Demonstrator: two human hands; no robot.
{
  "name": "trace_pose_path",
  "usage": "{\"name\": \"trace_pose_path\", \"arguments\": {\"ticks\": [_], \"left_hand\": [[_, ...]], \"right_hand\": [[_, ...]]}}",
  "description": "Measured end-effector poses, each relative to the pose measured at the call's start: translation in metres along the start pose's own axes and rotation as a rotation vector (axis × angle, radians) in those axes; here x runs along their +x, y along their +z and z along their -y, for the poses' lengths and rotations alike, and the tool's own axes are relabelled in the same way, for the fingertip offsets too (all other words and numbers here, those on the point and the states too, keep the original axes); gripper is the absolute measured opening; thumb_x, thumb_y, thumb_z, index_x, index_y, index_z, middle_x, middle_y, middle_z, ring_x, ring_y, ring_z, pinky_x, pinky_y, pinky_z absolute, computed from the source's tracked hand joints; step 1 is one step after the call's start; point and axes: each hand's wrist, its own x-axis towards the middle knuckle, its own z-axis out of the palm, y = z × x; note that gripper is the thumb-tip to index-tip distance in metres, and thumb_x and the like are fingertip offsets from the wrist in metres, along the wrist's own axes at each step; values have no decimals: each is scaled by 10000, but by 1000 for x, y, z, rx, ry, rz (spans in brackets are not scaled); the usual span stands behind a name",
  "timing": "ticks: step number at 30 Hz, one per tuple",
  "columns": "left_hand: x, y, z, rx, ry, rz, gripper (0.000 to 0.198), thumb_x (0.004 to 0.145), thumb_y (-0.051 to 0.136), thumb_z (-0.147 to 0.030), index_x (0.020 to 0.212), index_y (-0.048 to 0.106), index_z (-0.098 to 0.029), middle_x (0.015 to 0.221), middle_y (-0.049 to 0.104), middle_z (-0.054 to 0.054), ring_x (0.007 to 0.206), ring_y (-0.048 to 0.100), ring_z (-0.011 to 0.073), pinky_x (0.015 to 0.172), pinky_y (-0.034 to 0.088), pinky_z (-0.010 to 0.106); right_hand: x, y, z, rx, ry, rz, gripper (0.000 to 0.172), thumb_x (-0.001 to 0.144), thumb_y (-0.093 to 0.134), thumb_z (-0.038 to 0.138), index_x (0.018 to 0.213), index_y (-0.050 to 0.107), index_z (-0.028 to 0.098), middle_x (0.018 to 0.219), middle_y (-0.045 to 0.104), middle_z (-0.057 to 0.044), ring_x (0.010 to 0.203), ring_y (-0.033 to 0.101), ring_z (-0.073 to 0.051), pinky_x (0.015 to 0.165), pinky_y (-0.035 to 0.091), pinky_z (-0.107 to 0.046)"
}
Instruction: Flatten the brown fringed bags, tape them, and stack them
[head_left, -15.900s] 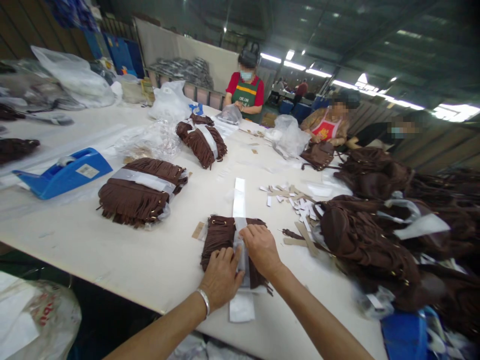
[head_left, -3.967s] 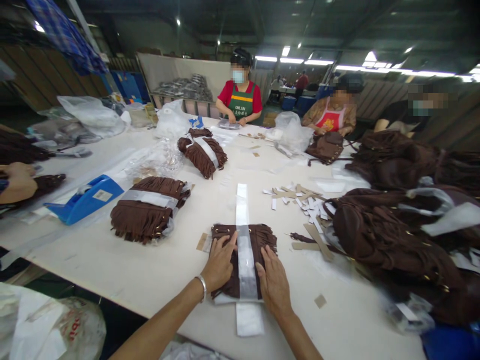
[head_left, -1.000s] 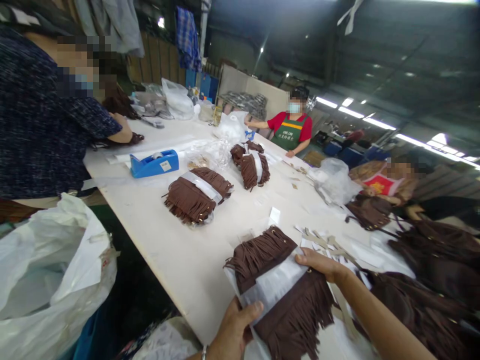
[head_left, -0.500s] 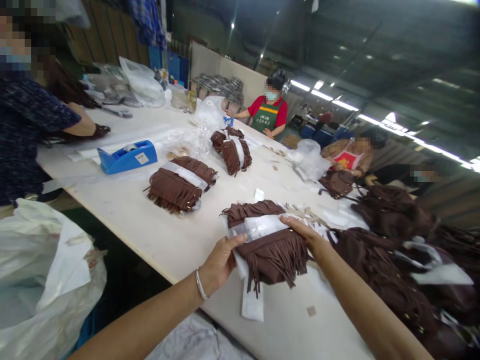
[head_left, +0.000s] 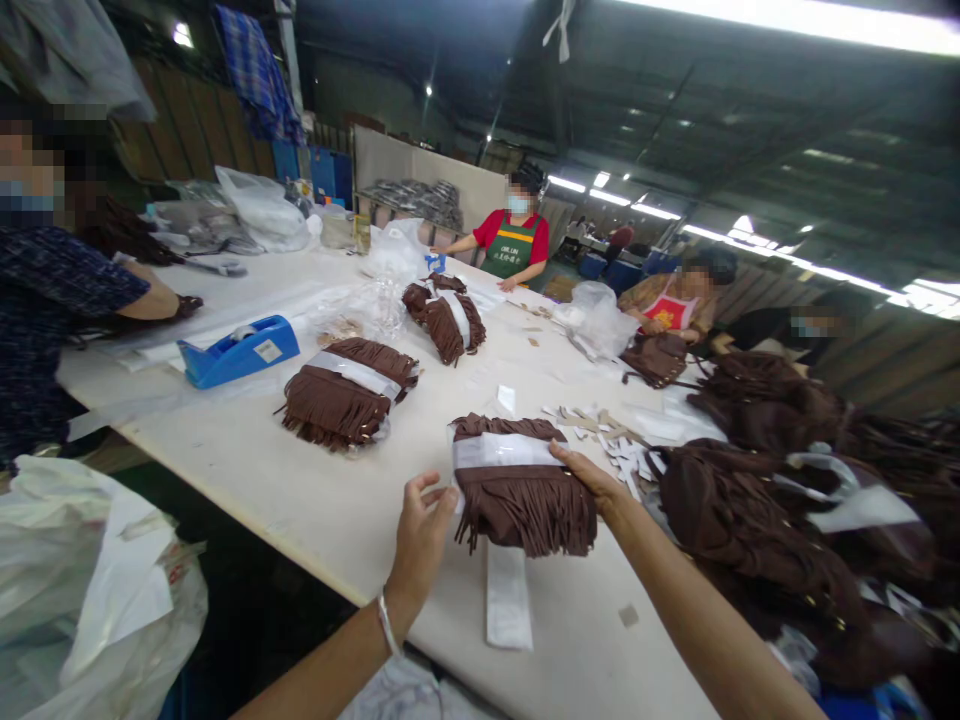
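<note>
Bundle gripped at its right end

Right hand: thumb on the upper face over the white band, fingers mostly hidden behind the end; bundle firmly held. Left hand: thumb and fingers parted, nothing held, just beside the bundle's left end; contact with the clear edge there cannot be told.

Bundle is tilted and appears raised above the table. Step in hand is judged to be handling the banded bundle. The next move calls for steady support on the right and, if both ends are to be carried, closure of the left fingers on the free end.

Nearer than the grip, a strip lies on the table. Left of the grip: second bundle, then dispenser. Beyond the grip: third bundle. Right of the grip: scraps, then bags.
</note>
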Motion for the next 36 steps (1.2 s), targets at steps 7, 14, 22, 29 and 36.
{"name": "trace_pose_path", "arguments": {"ticks": [7,14,22,29,36], "left_hand": [[-32,-8,30,488,374,276,287,949,487,-342,1187,622,-255,995,665,56,915,628,201,828,483,308],[-15,7,49,198,-48,436,446,878,562,-463,1230,592,-190,678,626,-22,447,474,106,442,371,224],[-18,11,78,251,-138,468,174,842,542,-387,838,529,-213,588,530,-73,371,363,76,370,257,201],[-24,9,100,469,-1,407,116,864,529,-328,835,498,-220,731,564,-10,648,515,163,640,332,275],[-28,1,114,502,-9,395,75,906,441,-282,852,451,-231,655,525,-16,609,495,178,633,284,294]], "right_hand": [[0,-5,-49,72,18,-39,472,850,586,554,1106,594,157,899,739,-121,869,717,-281,777,600,-407],[4,-6,-70,91,0,-50,498,837,598,561,1139,585,166,912,740,-123,833,721,-285,746,604,-419],[8,-9,-96,105,-6,-55,531,796,660,567,1138,586,167,908,740,-102,826,717,-278,727,598,-409],[14,-16,-114,111,-4,-105,441,777,695,539,1034,627,187,883,739,-82,823,703,-275,714,586,-383],[20,-21,-125,66,-6,-161,408,751,720,555,916,646,189,828,732,-51,738,679,-227,707,556,-346]]}}
